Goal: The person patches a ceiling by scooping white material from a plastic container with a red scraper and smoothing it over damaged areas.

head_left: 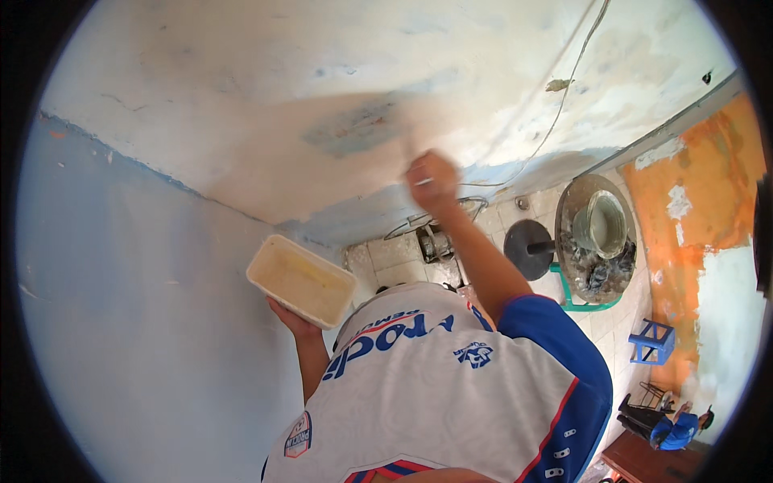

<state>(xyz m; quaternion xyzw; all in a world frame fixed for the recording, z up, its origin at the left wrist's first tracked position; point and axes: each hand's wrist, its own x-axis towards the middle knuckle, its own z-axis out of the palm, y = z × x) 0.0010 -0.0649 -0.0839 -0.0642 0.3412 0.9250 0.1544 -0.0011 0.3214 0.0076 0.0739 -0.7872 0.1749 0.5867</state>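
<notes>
My left hand (294,319) grips a cream-white rectangular plastic tub (345,299) from below, its mouth tilted toward me and a thin pale yellowish residue inside. Raised before the wall, my right hand (432,179) is closed in a fist around something whose blurred end reaches up toward the plaster; its kind cannot be made out. The patchy off-white wall (241,72) ahead has a grey-blue damaged spot (354,125) just left of that fist.
A pale blue wall (121,266) meets the off-white one at left. A loose cable (555,121) hangs down at right. Beyond my right arm stand a round dirty table (573,266) with a bucket (600,225), a dark round stool (527,243) and a blue stool (653,342). Another person (676,431) sits far off.
</notes>
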